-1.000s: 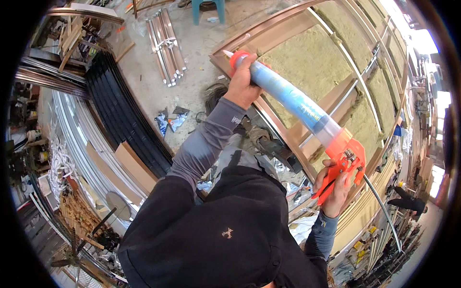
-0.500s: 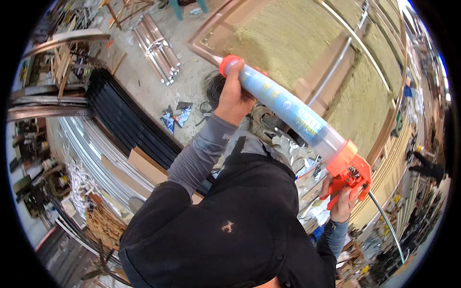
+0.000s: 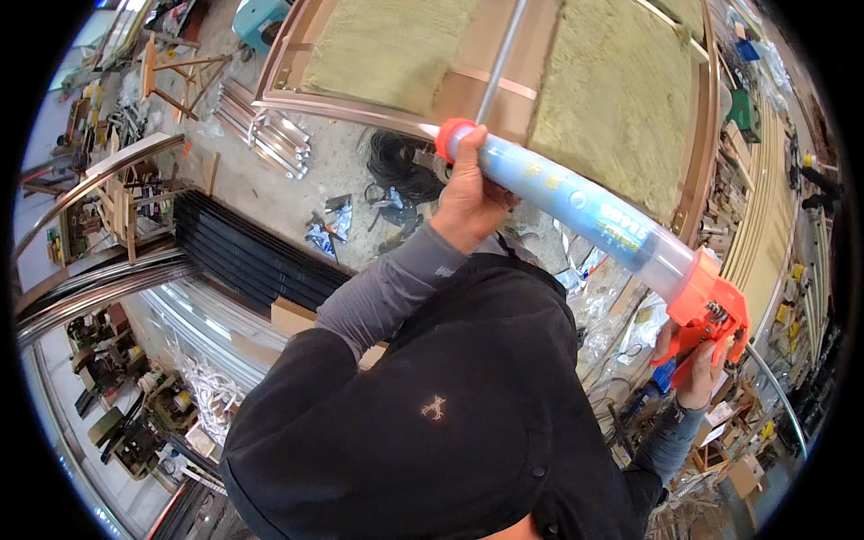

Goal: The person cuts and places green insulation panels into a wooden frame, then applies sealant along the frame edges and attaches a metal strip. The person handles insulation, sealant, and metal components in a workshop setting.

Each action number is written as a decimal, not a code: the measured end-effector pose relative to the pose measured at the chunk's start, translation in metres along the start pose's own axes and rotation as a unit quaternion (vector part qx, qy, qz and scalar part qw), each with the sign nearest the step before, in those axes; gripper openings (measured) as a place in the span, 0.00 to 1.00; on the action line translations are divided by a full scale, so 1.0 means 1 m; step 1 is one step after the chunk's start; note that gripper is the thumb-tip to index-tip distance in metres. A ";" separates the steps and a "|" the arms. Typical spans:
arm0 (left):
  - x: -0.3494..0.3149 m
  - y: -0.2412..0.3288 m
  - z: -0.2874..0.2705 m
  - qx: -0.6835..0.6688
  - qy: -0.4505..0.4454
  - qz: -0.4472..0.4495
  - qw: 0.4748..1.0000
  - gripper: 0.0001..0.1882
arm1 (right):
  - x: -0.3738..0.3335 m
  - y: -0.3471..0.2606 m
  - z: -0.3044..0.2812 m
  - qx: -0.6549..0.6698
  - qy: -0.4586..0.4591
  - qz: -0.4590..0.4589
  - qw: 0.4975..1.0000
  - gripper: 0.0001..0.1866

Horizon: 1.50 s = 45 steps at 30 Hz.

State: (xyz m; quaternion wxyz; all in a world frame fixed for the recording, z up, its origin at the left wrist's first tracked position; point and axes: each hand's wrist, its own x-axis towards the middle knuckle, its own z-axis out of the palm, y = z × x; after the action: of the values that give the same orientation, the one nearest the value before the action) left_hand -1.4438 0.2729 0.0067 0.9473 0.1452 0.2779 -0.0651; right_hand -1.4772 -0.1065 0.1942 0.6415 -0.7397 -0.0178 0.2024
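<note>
A caulking gun [image 3: 576, 200] was gripped at both ends.
The left hand [image 3: 472, 205] was closed round its far-left end; the right hand [image 3: 697, 382] curled around the near-right handle [image 3: 738, 317].

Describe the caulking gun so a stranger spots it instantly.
Find the large brown frame with yellowish insulation. Before its near edge, the left hand and right hand hold the caulking gun. Only it has a clear blue-filled tube between bright orange-red ends.

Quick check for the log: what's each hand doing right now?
Left hand: closed, holding the front end of the caulking gun.
Right hand: closed, holding the same gun at its orange handle end.
</note>
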 end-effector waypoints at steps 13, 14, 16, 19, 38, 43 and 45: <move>0.010 -0.228 0.111 0.062 -0.094 -0.199 0.974 0.33 | -0.131 0.027 -0.217 -0.030 0.130 0.008 0.991 0.37; 0.014 -0.249 0.115 0.058 -0.099 -0.206 0.972 0.33 | -0.141 0.023 -0.230 -0.023 0.144 0.007 0.989 0.35; 0.018 -0.283 0.128 0.045 -0.102 -0.223 0.969 0.34 | -0.154 0.024 -0.244 -0.040 0.245 -0.011 0.969 0.33; 0.029 -0.320 0.139 0.045 -0.122 -0.253 0.959 0.33 | -0.168 0.012 -0.254 -0.036 0.199 -0.012 0.979 0.30; 0.068 -0.414 0.186 0.071 -0.113 -0.349 0.928 0.33 | -0.227 0.024 -0.264 -0.034 0.244 -0.015 0.969 0.38; 0.106 -0.403 0.210 0.089 -0.123 -0.310 0.939 0.35 | -0.187 0.025 -0.254 -0.010 0.248 -0.038 0.968 0.35; 0.121 -0.396 0.217 0.086 -0.133 -0.300 0.941 0.35 | -0.172 0.025 -0.253 0.007 0.254 -0.036 0.967 0.33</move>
State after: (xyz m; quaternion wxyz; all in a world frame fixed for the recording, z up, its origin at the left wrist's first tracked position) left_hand -1.3133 -0.1761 0.0207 0.8962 0.1259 0.1734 -0.3885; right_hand -1.5595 -0.3988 0.2419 0.6373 -0.7609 0.1207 -0.0149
